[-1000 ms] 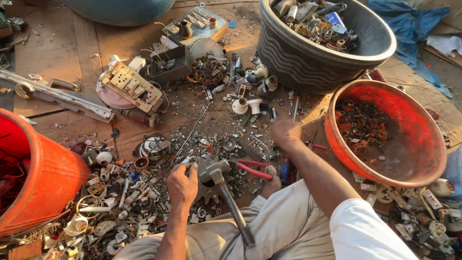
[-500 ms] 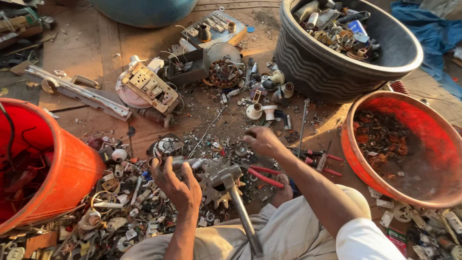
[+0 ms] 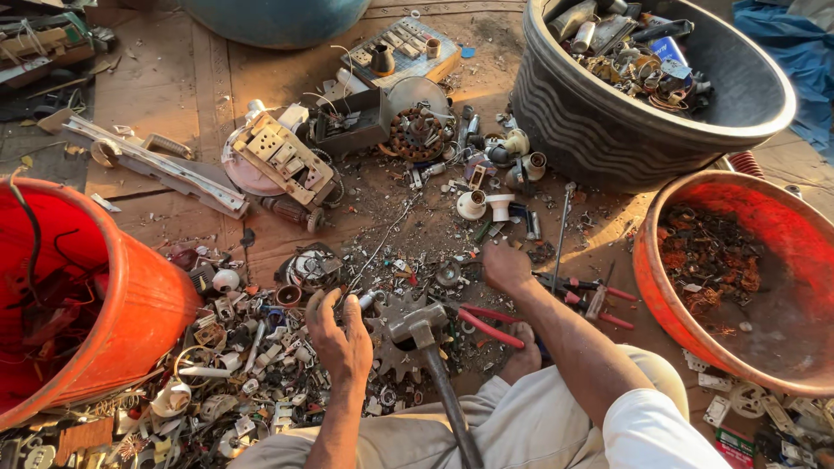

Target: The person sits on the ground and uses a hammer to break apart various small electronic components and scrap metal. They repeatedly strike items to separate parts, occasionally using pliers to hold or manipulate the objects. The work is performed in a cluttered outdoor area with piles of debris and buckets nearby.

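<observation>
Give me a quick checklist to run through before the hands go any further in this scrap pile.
1. Left hand grip: holds a small metal piece at its fingertips; ok.
2. Right hand grip: rests down among small scrap, what it grasps is hidden; cannot tell.
3. Hammer: lies free between the hands, head on the toothed gear; ok.
4. Red-handled pliers: on the ground beside the right forearm, within reach; ok.
5. Orange tub on the right: open, partly filled with wire scraps; ok.
6. Ground around the hands: strewn with sharp metal bits; not ok.
</observation>
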